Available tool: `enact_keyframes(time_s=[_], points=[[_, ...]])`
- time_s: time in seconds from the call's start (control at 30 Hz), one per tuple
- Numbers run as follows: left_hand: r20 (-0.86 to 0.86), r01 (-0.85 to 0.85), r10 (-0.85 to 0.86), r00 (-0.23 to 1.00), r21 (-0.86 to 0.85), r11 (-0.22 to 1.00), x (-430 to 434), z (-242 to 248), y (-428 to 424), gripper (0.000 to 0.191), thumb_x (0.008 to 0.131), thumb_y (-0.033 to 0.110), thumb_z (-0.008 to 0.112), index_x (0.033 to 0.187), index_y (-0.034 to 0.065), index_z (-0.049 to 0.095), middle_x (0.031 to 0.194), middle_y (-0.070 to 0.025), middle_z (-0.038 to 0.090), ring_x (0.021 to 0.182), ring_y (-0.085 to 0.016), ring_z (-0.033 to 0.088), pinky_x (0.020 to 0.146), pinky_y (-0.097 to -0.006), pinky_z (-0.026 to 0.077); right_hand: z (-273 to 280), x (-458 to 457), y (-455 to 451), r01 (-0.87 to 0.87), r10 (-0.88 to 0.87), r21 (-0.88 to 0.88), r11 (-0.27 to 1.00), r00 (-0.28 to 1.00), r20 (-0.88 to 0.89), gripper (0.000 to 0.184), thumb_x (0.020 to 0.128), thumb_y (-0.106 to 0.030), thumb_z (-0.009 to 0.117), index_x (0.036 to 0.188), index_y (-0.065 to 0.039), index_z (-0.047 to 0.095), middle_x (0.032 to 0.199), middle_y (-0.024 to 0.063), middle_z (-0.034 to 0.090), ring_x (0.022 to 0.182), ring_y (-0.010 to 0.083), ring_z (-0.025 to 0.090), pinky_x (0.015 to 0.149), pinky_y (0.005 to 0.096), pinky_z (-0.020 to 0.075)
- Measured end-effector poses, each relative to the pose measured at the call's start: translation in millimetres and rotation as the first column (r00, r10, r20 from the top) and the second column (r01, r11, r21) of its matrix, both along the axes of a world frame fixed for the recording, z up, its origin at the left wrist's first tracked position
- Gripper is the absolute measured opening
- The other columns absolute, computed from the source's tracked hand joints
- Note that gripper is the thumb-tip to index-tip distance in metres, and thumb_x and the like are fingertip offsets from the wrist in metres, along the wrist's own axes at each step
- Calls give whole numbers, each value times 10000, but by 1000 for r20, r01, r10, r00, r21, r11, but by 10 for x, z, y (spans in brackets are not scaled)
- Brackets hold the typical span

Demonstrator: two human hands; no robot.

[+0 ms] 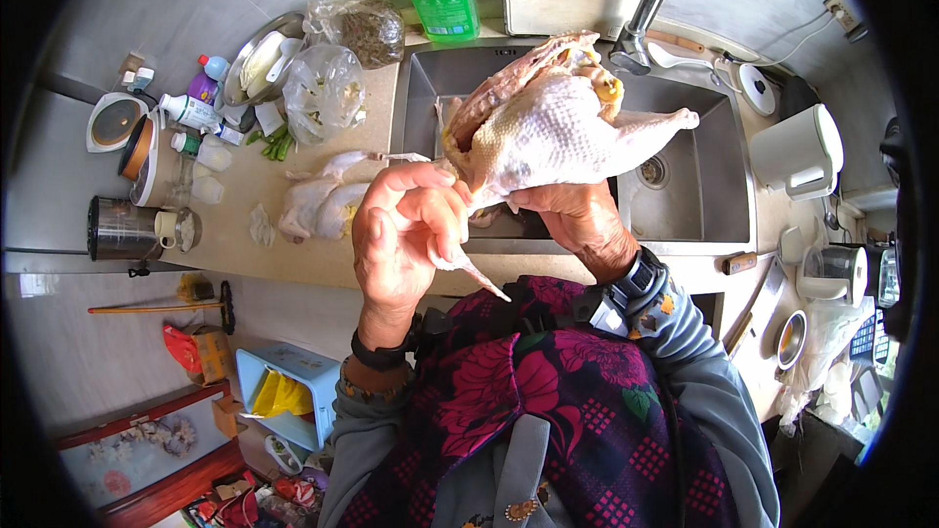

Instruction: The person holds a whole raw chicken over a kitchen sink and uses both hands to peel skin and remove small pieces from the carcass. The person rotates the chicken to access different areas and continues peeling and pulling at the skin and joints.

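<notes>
A raw plucked poultry carcass point(543, 125) is held up over the steel double sink point(726, 231), its drumstick end pointing right and an opening on its left side. My right hand point(583, 224) grips its near underside. My left hand point(411, 227) has its fingers closed on the bird's wing, whose thin tip point(480, 279) hangs below the fingers. Another raw bird point(323, 205) lies on the counter left of the sink. Below the carcass, something in the left basin is mostly hidden.
A chrome faucet point(645, 15) arches behind the sink, beside a green soap bottle point(444, 0). Left are green peppers point(276, 143), plastic bags and a steel bowl point(238, 77). Right stand a white kettle point(796, 150) and a cleaver point(763, 293). A blue bin point(323, 381) stands at lower left.
</notes>
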State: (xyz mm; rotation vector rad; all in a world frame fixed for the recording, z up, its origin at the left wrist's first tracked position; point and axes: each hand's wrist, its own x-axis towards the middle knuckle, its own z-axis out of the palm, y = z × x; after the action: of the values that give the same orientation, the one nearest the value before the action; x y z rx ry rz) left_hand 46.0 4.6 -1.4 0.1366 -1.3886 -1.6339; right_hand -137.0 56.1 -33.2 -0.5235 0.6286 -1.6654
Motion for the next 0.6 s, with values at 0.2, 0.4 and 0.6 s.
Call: enact_keyframes(time_s=[0.2,0.4,0.6], points=[[-17,12,-11,1000,34,999,-93,-3,27,644,967,530,413,1164,-78,490,638,-91,590,631,-214,544,868,-419,408,-78,-117,-37,94,-94,-13,995,954,-286,728,583,41,835,1233,-33,516,1094,58,613,1004,197,602,869,344,528],[26,-88,87,996,42,995,-132,-34,-16,595,996,506,328,1140,-46,496,649,-85,572,686,-213,525,834,-423,408,-189,-269,-21,53,-21,62,997,902,-432,633,639,-21,819,1208,-11,540,1077,71,632,996,192,605,871,335,510],[93,-246,233,968,159,956,-141,-94,-133,566,1024,486,298,1083,-13,558,701,-67,558,722,-196,522,793,-375,425,-208,-408,-18,49,-22,47,998,886,-463,611,656,-20,805,1211,-20,549,1102,65,631,1037,203,593,928,354,478]])
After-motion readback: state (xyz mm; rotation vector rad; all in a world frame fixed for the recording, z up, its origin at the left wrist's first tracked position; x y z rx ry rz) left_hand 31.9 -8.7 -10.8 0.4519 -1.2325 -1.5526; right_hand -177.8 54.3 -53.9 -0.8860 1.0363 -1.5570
